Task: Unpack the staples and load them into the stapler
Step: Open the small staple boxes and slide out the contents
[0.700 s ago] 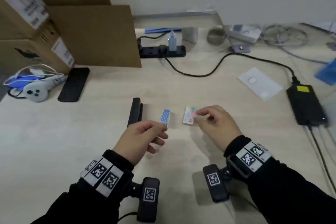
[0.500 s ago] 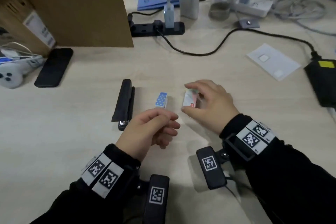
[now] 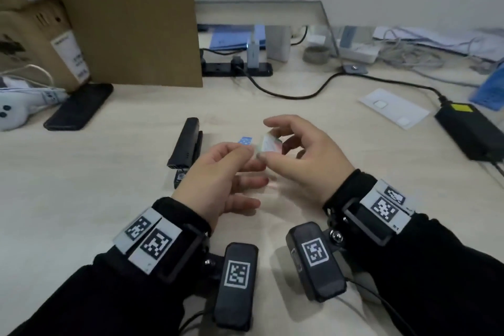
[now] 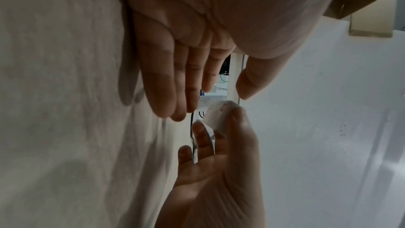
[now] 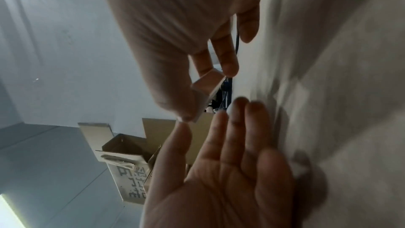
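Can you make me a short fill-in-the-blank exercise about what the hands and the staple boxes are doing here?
1. The small white staple box is pinched by the ___ hand.
2. The black stapler lies ___ on the pale wooden desk.
3. The left hand holds ___.

Missing words: right; untouched; nothing

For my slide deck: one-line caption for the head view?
Right hand lifts a small staple box toward the open left hand, black stapler lying beside.

An office workspace: a pale wooden table (image 3: 81, 199) carrying cardboard boxes (image 3: 128, 30) far left, a power strip (image 3: 237, 69), cables (image 3: 409, 54) and a laptop charger (image 3: 471, 131) right.
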`<action>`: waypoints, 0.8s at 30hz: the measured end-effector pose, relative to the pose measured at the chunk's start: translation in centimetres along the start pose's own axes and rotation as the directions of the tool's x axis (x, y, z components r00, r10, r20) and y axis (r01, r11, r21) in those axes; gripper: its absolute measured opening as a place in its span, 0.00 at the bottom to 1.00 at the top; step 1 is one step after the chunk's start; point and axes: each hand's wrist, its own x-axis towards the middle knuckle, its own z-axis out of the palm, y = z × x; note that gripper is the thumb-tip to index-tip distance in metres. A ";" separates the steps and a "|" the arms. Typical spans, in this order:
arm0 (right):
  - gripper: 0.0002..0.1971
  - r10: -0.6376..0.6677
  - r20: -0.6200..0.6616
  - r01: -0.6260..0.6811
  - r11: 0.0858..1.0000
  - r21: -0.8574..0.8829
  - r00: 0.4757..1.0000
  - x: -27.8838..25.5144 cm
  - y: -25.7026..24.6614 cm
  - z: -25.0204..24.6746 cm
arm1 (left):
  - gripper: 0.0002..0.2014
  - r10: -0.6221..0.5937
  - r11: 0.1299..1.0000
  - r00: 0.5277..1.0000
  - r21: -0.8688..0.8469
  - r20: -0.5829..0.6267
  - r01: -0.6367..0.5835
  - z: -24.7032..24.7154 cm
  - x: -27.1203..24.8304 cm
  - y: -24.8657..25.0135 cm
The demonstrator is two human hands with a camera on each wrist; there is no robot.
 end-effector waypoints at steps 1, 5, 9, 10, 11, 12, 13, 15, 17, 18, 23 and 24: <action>0.23 0.006 0.003 -0.006 1.000 0.016 1.000 -0.5 -0.2 0.6 | 0.09 -0.007 1.000 1.000 0.000 0.014 0.007 0.0 -0.2 0.0; 0.25 0.011 0.003 -0.011 1.000 0.006 1.000 -2.0 -0.5 2.7 | 0.11 -0.009 1.000 0.999 0.004 0.032 0.009 -0.9 -1.2 0.1; 0.19 0.071 -0.003 -0.070 0.992 0.109 0.997 -2.2 -0.5 2.5 | 0.12 0.011 1.000 0.998 -0.025 0.055 -0.009 -1.9 -1.4 -0.1; 0.17 0.078 0.004 -0.078 0.989 0.126 0.997 -2.2 -0.4 2.4 | 0.11 0.016 0.999 0.998 -0.047 0.060 -0.013 -2.0 -1.4 -0.2; 0.16 0.088 0.009 -0.088 0.985 0.147 0.996 -2.2 -0.4 2.3 | 0.11 0.019 0.998 0.997 -0.069 0.069 -0.014 -2.0 -1.3 -0.2; 0.15 0.103 0.006 -0.102 0.981 0.166 0.995 -2.2 -0.2 2.2 | 0.11 0.020 0.996 0.996 -0.090 0.084 -0.012 -2.1 -1.2 -0.2; 0.15 0.121 -0.003 -0.119 0.975 0.188 0.993 -2.1 -0.1 2.0 | 0.11 0.019 0.994 0.995 -0.108 0.102 -0.008 -2.1 -1.1 -0.2; 0.11 0.160 -0.033 -0.148 0.959 0.243 0.987 -1.9 0.1 1.8 | 0.15 0.027 0.992 0.989 -0.129 0.145 -0.008 -2.3 -1.0 -0.2; 0.09 0.173 -0.064 -0.149 0.948 0.282 0.983 -1.7 0.5 1.6 | 0.17 0.049 0.992 0.985 -0.126 0.164 -0.028 -2.3 -0.9 -0.3; 0.08 0.177 -0.073 -0.149 0.944 0.294 0.981 -1.5 0.8 1.6 | 0.16 0.060 0.992 0.986 -0.121 0.157 -0.041 -2.3 -0.9 -0.4; 0.08 0.211 -0.089 -0.166 0.918 0.361 0.973 -1.1 0.9 1.5 | 0.09 0.102 0.989 0.993 -0.117 0.051 -0.096 -2.2 -0.3 -0.5; 0.08 0.216 -0.089 -0.169 0.914 0.369 0.972 -1.1 0.9 1.5 | 0.08 0.102 0.988 0.994 -0.119 0.038 -0.096 -2.2 -0.3 -0.4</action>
